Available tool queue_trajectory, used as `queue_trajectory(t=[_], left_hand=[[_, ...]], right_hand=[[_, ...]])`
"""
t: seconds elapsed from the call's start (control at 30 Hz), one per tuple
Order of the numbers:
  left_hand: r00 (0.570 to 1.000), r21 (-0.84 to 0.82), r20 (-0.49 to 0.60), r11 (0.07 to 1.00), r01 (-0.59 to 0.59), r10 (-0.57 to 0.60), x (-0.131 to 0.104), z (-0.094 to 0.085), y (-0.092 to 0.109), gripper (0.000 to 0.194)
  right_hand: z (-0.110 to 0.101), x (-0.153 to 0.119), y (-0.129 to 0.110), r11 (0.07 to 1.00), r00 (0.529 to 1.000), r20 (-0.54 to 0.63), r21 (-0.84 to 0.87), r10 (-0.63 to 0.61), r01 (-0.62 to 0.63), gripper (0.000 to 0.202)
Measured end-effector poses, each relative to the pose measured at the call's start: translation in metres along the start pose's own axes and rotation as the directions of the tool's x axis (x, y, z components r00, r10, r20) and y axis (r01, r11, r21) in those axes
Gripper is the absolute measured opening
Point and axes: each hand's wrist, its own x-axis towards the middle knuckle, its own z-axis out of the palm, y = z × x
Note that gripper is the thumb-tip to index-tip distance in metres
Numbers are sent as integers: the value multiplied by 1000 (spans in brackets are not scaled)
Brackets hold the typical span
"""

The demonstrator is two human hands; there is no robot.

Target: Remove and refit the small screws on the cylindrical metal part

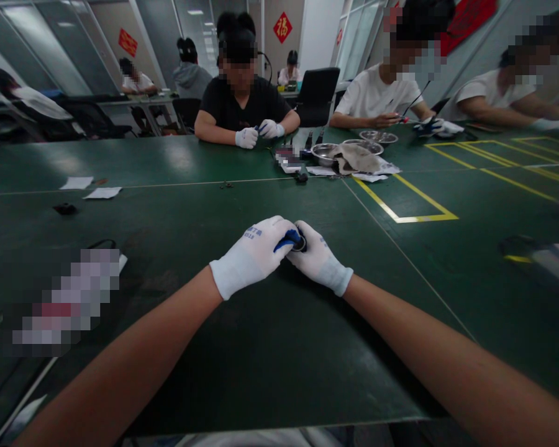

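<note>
Above the green table, my left hand and my right hand meet fingertip to fingertip, both in white gloves with blue palms. Between them is a small dark round part with a shiny rim. Both hands are closed on it, and the fingers cover most of it, so its exact kind cannot be made out.
Steel bowls and a grey cloth lie ahead. A pixelated device with a cable is at left, near white papers. Yellow tape marks the right side. Across the table sits a co-worker in gloves.
</note>
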Motion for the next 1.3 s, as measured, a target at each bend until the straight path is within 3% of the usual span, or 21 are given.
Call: queue_trajectory(t=[0.27,0.53,0.63,0.87,1.1,1.3], left_hand=[[998,-49,-70,999,2,-5,1,-1,-3,20],[998,-141,-58,990,12,-20,1,-4,1,13],[994,-126,-77,989,71,-81,1,1,4,11],[976,-273,-40,942,196,-215,4,11,7,6],[931,-212,-115,924,318,-346,6,16,13,11],[920,-328,-53,877,352,-389,5,19,11,8]], right_hand=[[0,0,-1,1000,1000,2,24,-8,8,19],[-2,-2,-2,1000,999,41,20,9,-10,22],[-3,-3,-4,999,999,49,48,-1,-1,21],[-2,-2,-6,1000,1000,30,13,-7,7,20],[1,0,-5,999,999,-13,-32,-35,34,19],[1,-1,-3,999,1000,0,-49,-20,20,18]])
